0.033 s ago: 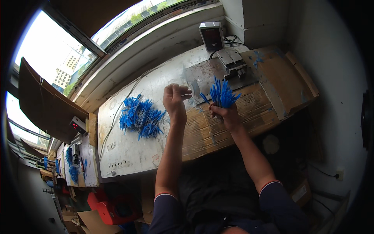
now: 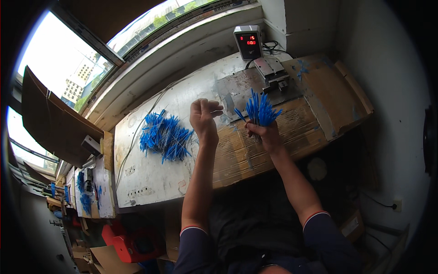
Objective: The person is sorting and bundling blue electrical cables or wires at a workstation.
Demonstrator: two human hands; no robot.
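the right hand (image 2: 265, 132) is closed around a bunch of blue-tipped wires (image 2: 262, 109), above the cardboard (image 2: 292, 122) near the table's (image 2: 153, 182) front edge; one wire (image 2: 240, 115) leans out to the left. the left hand (image 2: 206, 116) is half curled; i cannot tell if it pinches anything. a pile (image 2: 165, 137) lies toward the table's left edge. best, i'd judge: a snug, low grip, parting single wires with thumb and finger.
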